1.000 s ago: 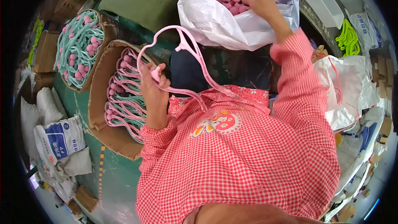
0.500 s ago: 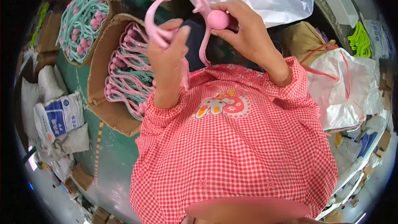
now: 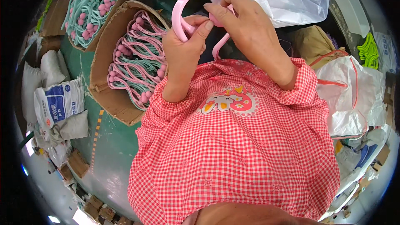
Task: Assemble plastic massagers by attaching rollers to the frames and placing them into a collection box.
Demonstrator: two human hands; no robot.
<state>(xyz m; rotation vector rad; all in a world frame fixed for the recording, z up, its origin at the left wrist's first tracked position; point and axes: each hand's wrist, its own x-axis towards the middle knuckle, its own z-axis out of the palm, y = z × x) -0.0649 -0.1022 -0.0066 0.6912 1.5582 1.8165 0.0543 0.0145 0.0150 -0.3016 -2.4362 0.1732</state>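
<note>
A soft pink strap [image 3: 178,11] arches up in a loop between my hands, its loose tail hanging down toward my red checked smock [image 3: 233,154]. My left hand [image 3: 183,54] is closed on one part of the strap, thumb and forefinger pinched near its end. My right hand [image 3: 256,33] is closed close beside it, fingers bent over a pink ball [image 3: 214,20] on the strap. Most of the ball is hidden behind the fingers. The fingertips of both hands nearly meet at the ball.
At the left stands a cardboard box [image 3: 100,68] of pink and green straps with pink balls. Behind it is another box of green straps [image 3: 83,12]. A white bag [image 3: 287,10] of pink balls lies far right of centre; a white sack [image 3: 354,96] stands at the right.
My hands have come together from apart. The right hand has turned over the ball, which was in plain sight and is now mostly covered. The strap's loop has shifted right in view.
</note>
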